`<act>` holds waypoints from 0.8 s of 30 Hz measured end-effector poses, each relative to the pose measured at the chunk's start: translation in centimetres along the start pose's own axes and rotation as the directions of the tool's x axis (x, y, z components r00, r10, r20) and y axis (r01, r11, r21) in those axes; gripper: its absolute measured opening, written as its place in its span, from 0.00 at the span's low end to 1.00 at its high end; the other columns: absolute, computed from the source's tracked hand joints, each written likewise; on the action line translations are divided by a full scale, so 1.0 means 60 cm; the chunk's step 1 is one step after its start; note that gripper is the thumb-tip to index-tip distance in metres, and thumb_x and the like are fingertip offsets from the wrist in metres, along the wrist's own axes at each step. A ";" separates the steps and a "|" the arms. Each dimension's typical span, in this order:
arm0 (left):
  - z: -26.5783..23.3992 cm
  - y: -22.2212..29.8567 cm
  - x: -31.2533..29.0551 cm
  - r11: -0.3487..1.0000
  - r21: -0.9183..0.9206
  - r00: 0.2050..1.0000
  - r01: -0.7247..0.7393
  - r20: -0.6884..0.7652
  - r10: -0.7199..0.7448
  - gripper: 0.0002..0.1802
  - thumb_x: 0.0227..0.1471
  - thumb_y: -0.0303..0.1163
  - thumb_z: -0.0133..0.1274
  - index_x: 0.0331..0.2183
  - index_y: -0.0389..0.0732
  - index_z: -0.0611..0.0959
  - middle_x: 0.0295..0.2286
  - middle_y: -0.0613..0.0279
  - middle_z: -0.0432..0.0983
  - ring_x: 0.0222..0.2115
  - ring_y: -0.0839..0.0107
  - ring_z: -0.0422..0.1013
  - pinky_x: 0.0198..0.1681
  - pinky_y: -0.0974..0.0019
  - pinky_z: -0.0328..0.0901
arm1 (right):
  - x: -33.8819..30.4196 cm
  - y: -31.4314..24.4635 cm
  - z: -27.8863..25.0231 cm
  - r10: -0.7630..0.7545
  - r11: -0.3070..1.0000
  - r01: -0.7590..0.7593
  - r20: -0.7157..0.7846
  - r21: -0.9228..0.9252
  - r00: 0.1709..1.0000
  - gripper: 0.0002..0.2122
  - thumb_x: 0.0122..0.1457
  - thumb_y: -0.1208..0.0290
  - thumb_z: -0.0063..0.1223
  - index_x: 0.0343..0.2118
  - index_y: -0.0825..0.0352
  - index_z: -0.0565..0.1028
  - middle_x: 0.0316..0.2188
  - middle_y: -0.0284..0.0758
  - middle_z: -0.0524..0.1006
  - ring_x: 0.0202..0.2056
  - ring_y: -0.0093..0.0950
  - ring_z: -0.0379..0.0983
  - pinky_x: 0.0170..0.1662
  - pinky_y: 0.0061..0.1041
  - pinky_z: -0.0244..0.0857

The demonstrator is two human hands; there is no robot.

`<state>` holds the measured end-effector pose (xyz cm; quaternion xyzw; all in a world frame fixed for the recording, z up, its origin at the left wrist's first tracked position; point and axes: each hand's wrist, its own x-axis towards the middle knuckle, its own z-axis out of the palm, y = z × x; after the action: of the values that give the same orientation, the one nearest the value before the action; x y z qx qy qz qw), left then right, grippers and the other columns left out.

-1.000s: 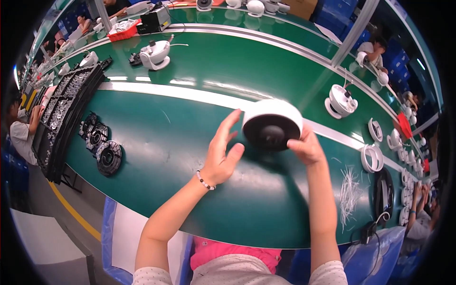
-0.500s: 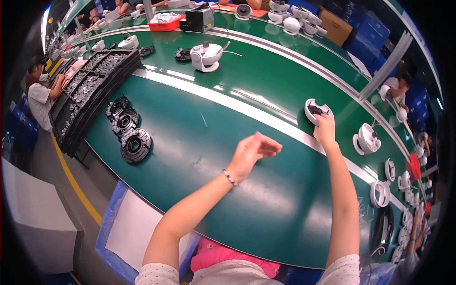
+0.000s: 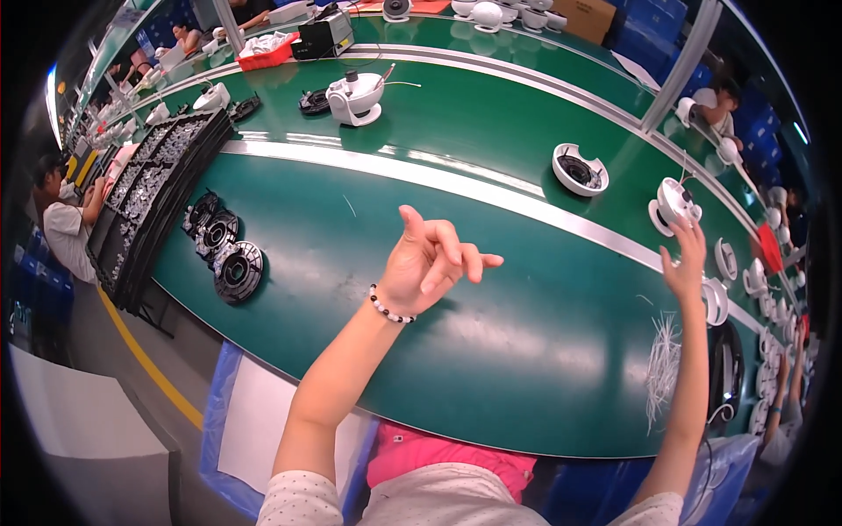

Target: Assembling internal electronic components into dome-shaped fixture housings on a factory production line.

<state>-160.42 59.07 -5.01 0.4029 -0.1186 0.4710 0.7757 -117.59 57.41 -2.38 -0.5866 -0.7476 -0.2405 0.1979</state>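
Observation:
My left hand (image 3: pixel 430 267) hovers over the green table (image 3: pixel 491 359), palm turned up, fingers loosely apart and nothing in it. A beaded bracelet circles that wrist. Out to the right, my right hand (image 3: pixel 687 263) is raised with its fingers spread, holding nothing. Its fingertips overlap the lower edge of a white round device (image 3: pixel 674 200) on a stand; I cannot tell whether they touch. A white bowl-shaped housing (image 3: pixel 580 170) with a black round part inside lies on the conveyor, left of that hand.
Black round ring parts (image 3: pixel 239 272) lie at the table's left, beside stacked black trays (image 3: pixel 162 184) of small parts. Thin white strips (image 3: pixel 664 368) lie below my right hand, near a black curved part (image 3: pixel 726 373). Another white device (image 3: pixel 355 98) stands on the conveyor. Co-workers sit around.
My right hand has let go of the white housing, leaving it on the conveyor, and moved right toward the white device. My left hand has turned palm up and shifted slightly left. The view has shifted.

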 end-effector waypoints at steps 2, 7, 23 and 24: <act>0.004 -0.008 0.005 1.000 -0.026 1.000 0.011 0.027 -0.010 0.38 0.49 0.61 0.19 0.23 0.43 0.76 0.03 0.72 0.58 0.28 0.70 0.70 0.50 0.53 0.52 | -0.046 0.039 -0.011 0.089 0.994 -0.087 0.027 -0.072 0.996 0.20 0.39 0.78 0.52 0.40 0.66 0.67 0.48 0.37 0.63 0.53 0.41 0.52 0.53 0.35 0.47; 0.023 -0.016 0.018 1.000 -0.016 0.995 0.017 0.096 -0.016 0.37 0.49 0.61 0.19 0.23 0.43 0.76 0.03 0.74 0.57 0.27 0.70 0.70 0.50 0.53 0.52 | -0.151 0.141 -0.025 0.321 0.896 -0.275 0.082 -0.348 0.943 0.20 0.43 0.69 0.53 0.41 0.69 0.66 0.48 0.41 0.63 0.50 0.42 0.55 0.52 0.36 0.47; 0.012 0.022 -0.046 0.971 0.229 0.903 0.073 -0.429 0.033 0.17 0.43 0.26 0.49 0.39 0.41 0.67 0.23 0.70 0.58 0.23 0.77 0.61 0.40 0.59 0.62 | -0.212 0.128 0.005 0.664 0.722 -0.528 0.234 -0.447 0.710 0.06 0.39 0.74 0.48 0.23 0.64 0.75 0.28 0.42 0.74 0.34 0.38 0.70 0.42 0.36 0.59; -0.003 0.040 -0.067 0.960 0.269 0.881 0.080 -0.469 0.058 0.17 0.43 0.26 0.49 0.38 0.42 0.67 0.23 0.71 0.57 0.22 0.79 0.58 0.37 0.64 0.61 | -0.207 0.124 0.009 0.647 0.735 -0.519 0.223 -0.436 0.729 0.06 0.40 0.73 0.49 0.23 0.64 0.75 0.19 0.41 0.73 0.27 0.39 0.70 0.38 0.37 0.60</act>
<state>-164.59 57.21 -6.17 0.3823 0.1442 0.5623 0.7190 -107.49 49.47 -9.06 -0.8530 -0.4897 -0.1798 0.0179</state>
